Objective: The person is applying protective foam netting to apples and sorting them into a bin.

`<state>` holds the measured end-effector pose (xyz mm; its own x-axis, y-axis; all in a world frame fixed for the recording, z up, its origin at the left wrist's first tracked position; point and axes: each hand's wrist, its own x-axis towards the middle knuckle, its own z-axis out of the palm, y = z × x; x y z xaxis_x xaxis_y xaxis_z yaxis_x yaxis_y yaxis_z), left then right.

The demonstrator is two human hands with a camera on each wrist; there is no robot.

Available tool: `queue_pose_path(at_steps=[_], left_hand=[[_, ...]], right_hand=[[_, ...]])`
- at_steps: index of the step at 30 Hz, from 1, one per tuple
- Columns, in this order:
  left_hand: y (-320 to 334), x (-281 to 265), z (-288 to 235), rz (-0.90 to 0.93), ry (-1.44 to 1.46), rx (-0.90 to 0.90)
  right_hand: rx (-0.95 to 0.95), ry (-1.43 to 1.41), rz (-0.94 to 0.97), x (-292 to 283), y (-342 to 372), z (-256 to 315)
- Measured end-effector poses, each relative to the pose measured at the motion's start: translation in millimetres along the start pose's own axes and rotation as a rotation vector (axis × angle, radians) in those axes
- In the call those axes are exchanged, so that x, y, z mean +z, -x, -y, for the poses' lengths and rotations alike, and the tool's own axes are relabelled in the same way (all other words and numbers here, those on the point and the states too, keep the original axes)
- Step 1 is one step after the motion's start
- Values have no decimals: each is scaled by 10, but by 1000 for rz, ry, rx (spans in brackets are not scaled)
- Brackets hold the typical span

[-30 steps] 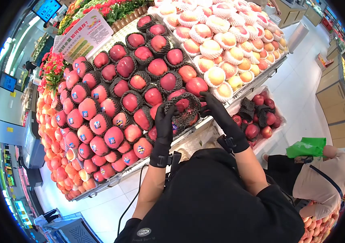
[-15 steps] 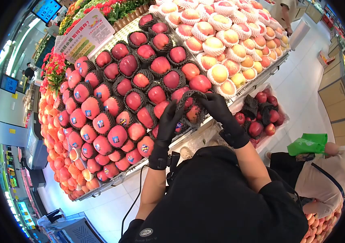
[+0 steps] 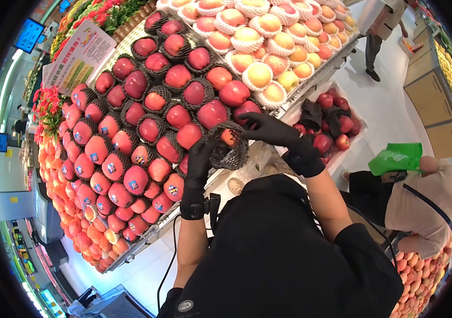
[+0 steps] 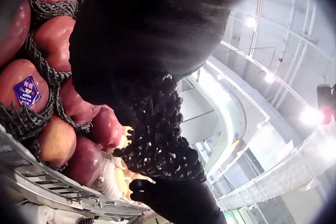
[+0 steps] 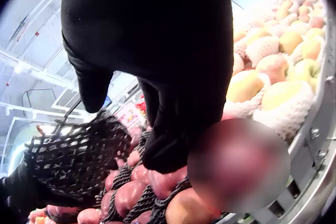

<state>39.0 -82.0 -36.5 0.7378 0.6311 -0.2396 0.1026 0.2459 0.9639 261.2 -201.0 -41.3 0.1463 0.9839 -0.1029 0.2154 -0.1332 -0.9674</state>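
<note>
A black foam net sleeve [image 3: 228,153] hangs in front of the apple display, gripped at its side by my black-gloved left hand [image 3: 199,161]. Light passes through its mesh in both wrist views, where the net [image 5: 79,153] appears with no fruit inside. My gloved right hand [image 3: 274,130] is just right of the net's opening, fingers spread and loosely bent. In the right wrist view, the right thumb [image 5: 94,94] is close to the net's rim, and the fingers are over the red apples [image 5: 131,198]. Beyond the hands lies a large red apple [image 3: 233,94].
Red apples [image 3: 177,76], many in black nets, fill the sloped stand. Paler apples in white nets [image 3: 257,76] adjoin them. A lined box of apples [image 3: 361,127] stands right of the stand. A person with a green bag [image 3: 395,159] is at the right.
The right hand has come off the net's rim and spread its fingers, while the left hand keeps hold. The net's opening has turned more toward the head camera, and the whole view has shifted.
</note>
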Motion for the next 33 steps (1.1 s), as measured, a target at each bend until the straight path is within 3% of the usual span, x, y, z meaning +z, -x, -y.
queue_pose_path(at_steps=[2, 4, 7, 11, 13, 16, 20, 21, 24, 26, 27, 30, 32, 33], left_hand=[[34, 69, -29, -95, -16, -26], [23, 60, 0, -119, 1, -6], [15, 33, 20, -119, -8, -38], [50, 197, 19, -168, -42, 1], [62, 228, 60, -186, -12, -19], [7, 125, 260, -182, 40, -41], [9, 367, 135, -259, 55, 7], [21, 352, 168, -257, 76, 21], [39, 359, 213, -259, -331, 139], [31, 370, 239, -265, -294, 102], [22, 437, 199, -287, -254, 109], [12, 379, 296, -259, -672, 246], [1, 389, 313, -202, -1050, 359], [1, 425, 321, -208, -1057, 376]], right_hand=[[80, -95, 37, -258, 145, -100], [65, -62, -57, -566, 321, -245], [269, -62, -239, -1050, 635, -517], [449, -31, -454, -1569, 1184, -1489], [569, -167, -561, -1625, 1439, -1690], [592, -167, -713, -1688, 1810, -2289], [681, 90, -943, -1600, 2086, -2986], [727, 37, -973, -1559, 2151, -3103], [864, -123, -1064, -1423, 2365, -3400], [955, -235, -1121, -1359, 2497, -3547], [941, -305, -1126, -1349, 2540, -3553], [879, -455, -1161, -1312, 2655, -3607], [910, -643, -1053, -1336, 2722, -3691], [939, -711, -995, -1328, 2725, -3658]])
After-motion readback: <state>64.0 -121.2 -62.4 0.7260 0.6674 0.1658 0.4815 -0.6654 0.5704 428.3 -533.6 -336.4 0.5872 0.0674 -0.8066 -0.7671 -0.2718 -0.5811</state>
